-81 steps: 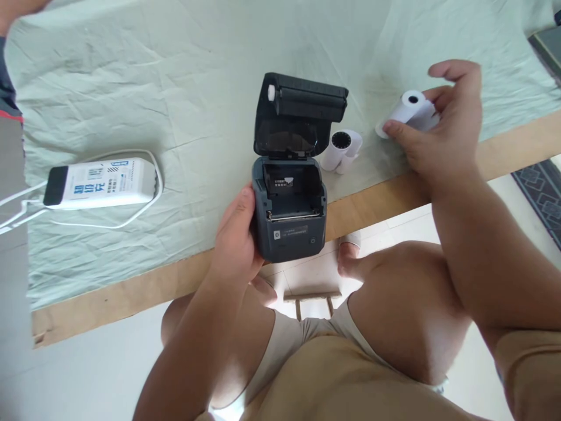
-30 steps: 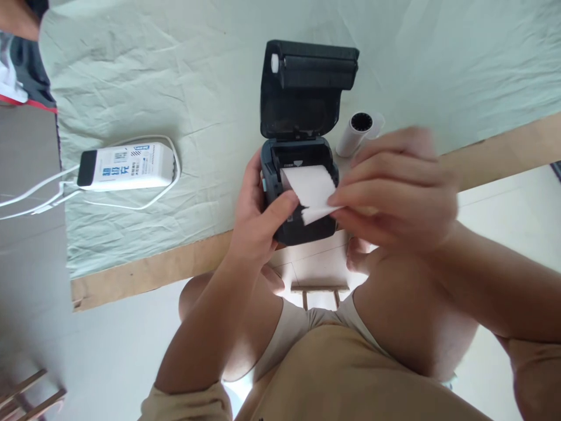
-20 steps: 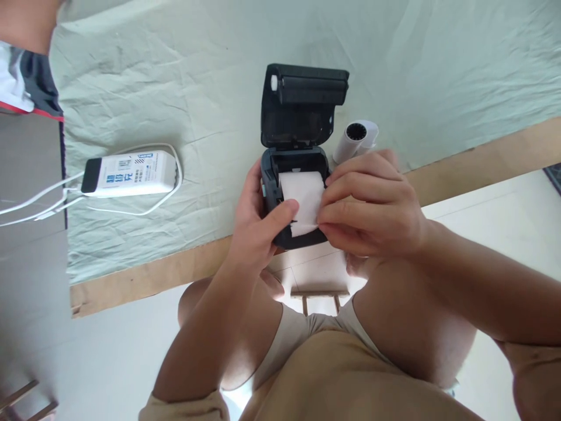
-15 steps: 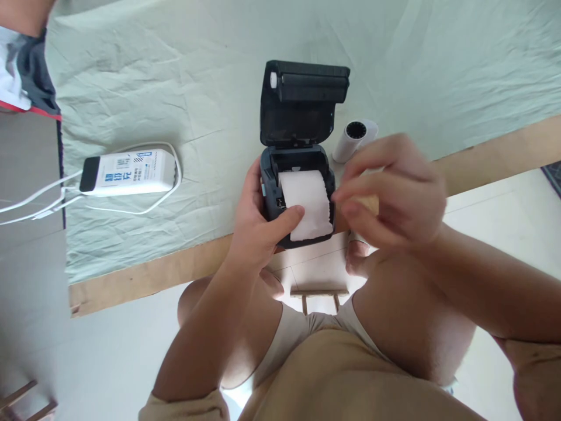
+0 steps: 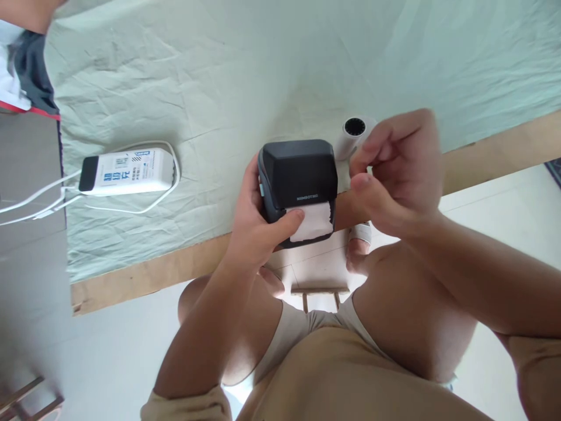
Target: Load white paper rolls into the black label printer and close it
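A dark label printer (image 5: 300, 172) rests in my left hand (image 5: 260, 231), its lid down over the body. The thumb presses on the white paper (image 5: 312, 222) that sticks out below the lid, and the other fingers wrap the printer's left side. My right hand (image 5: 401, 169) is off to the right of the printer, not touching it, with its fingers curled and nothing seen between them; the thumb and fingertips are a little apart. Behind its fingertips a white roll (image 5: 349, 139) with a dark round end lies on the cloth, partly hidden.
A green cloth (image 5: 210, 88) covers the table, whose wooden edge (image 5: 153, 269) runs near my knees. At the left lies a white power strip (image 5: 131, 171) with cables. A person's arm and clothing (image 5: 33, 70) show at the upper left. A small wooden stool (image 5: 319, 290) is below.
The printer's lid has swung down from upright to shut over the paper. My right hand has turned and risen slightly. My left hand keeps its hold.
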Motion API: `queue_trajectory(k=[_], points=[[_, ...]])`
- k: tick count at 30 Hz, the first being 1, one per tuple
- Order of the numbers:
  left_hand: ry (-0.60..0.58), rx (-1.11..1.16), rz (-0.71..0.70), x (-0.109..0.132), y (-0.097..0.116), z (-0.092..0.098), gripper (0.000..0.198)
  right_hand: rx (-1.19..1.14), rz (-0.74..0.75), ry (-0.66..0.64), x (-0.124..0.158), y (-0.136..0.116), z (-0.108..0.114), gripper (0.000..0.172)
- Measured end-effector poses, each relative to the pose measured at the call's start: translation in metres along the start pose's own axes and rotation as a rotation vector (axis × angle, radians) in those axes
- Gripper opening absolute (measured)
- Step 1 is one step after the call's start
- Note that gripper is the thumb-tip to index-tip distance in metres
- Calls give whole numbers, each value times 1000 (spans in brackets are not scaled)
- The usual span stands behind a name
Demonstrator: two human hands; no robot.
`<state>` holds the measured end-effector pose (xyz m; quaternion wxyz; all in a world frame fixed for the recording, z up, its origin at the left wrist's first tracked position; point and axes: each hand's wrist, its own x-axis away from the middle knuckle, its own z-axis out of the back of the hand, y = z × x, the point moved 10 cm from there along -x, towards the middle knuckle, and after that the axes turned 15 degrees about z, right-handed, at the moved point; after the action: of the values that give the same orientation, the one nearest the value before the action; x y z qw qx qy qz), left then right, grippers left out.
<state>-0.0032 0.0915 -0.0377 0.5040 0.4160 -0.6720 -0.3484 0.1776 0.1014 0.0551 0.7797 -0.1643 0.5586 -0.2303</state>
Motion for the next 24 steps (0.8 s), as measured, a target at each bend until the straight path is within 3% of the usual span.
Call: queue_trajectory(k=[5,10,14,24], points=[[-53,95,-73,5,8,-7,62,-48,-203,-179,19,25,-22,40],[-6,100,-7,5,5,-10,40,-187,-237,-243,28,39,-34,46],[-33,132,-5,4,5,-9,33,-120,-224,-255,29,43,-31,46],[-9,207,5,-2,1,-8,43,-86,-217,-273,32,46,-30,40]])
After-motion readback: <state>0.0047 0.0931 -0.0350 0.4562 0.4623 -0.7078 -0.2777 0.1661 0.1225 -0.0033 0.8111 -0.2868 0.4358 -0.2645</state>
